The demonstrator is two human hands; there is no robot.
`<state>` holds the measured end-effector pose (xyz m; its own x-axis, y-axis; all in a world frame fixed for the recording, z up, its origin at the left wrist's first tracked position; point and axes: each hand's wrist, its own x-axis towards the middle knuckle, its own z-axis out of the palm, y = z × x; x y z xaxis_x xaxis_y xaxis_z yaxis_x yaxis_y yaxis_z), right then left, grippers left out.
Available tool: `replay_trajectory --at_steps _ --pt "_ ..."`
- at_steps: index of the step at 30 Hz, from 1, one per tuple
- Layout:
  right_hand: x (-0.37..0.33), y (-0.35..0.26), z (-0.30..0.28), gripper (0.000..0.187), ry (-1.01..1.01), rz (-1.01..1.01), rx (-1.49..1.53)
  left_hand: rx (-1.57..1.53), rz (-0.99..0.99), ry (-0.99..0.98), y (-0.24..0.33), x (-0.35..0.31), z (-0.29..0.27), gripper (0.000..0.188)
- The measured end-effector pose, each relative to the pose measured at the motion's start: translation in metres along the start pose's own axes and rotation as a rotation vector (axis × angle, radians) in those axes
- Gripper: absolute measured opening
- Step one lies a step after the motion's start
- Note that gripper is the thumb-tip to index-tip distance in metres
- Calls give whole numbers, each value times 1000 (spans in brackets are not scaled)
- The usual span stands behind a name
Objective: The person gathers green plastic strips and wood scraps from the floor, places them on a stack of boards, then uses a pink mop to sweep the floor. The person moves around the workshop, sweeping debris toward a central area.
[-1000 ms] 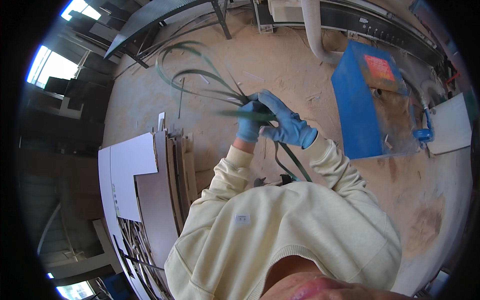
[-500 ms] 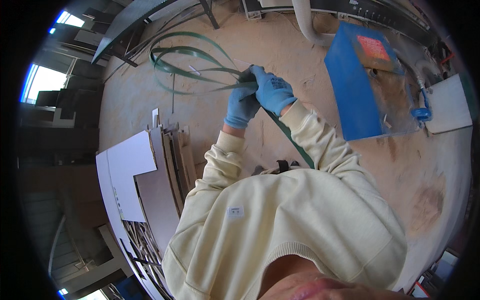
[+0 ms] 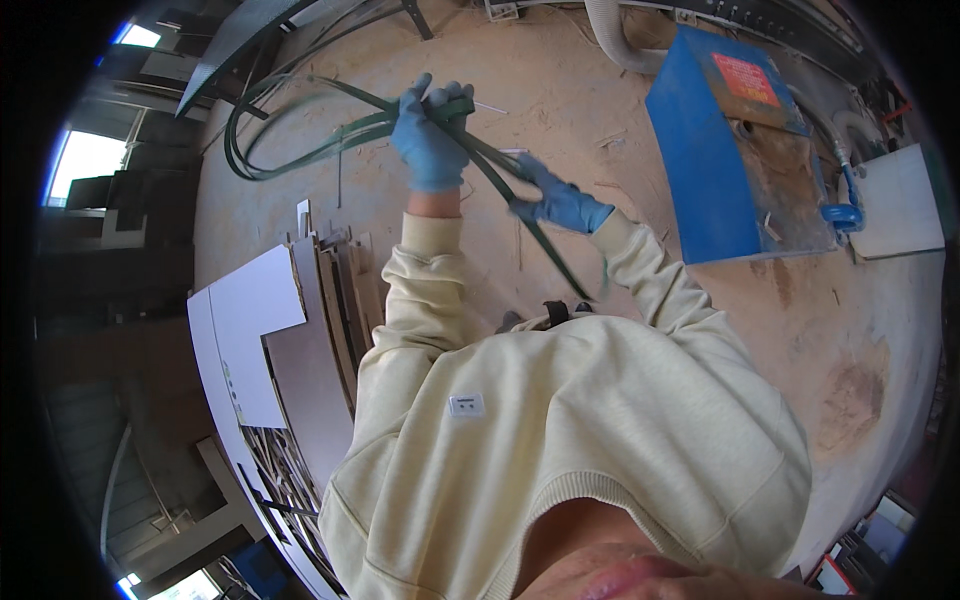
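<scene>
A long green strap (image 3: pixel 365 128), flat like packing strap, is gathered in loose loops. My left hand (image 3: pixel 432 145), in a blue work glove, is closed around the gathered strands, and the loops hang out to its left. Other strands run from that fist down to the right, toward my body. Beside them is my right hand (image 3: pixel 568 200), also gloved in blue. Its thumb and fingers are apart, with strands passing at the fingertips; motion blurs them slightly. The strap's lower stretch (image 3: pixel 558 258) slants down near my right sleeve.
On the right stands a dusty blue box-shaped machine (image 3: pixel 690 150) with a red label, and a grey hose (image 3: pixel 608 35) behind it. White and brown panels (image 3: pixel 240 300) are stacked at left, near thin offcut strips (image 3: pixel 285 470). Sawdust and scraps lie on the floor (image 3: pixel 560 110).
My hands have moved apart. The left has gone left and farther out with the strap, while the right has drawn right and slightly nearer. The loops have swung left.
</scene>
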<state>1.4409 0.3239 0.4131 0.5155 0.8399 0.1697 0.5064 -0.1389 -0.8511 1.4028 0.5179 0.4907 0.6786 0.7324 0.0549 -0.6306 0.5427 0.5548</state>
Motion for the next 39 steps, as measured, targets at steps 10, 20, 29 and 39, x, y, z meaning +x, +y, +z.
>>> replay_trajectory --at_steps 10,20,29,39 --pt "-38 32 -35 27 -53 369 -330 427 -47 136 14 11 0 26" --pt "-16 12 -140 26 -77 14 -1016 752 -93 58 23 0 -11 28" --pt "-35 76 -178 21 69 192 -744 614 -7 233 63 41 -46 29" --pt "-97 146 -252 44 86 675 -112 572 20 234 96 50 -68 30"
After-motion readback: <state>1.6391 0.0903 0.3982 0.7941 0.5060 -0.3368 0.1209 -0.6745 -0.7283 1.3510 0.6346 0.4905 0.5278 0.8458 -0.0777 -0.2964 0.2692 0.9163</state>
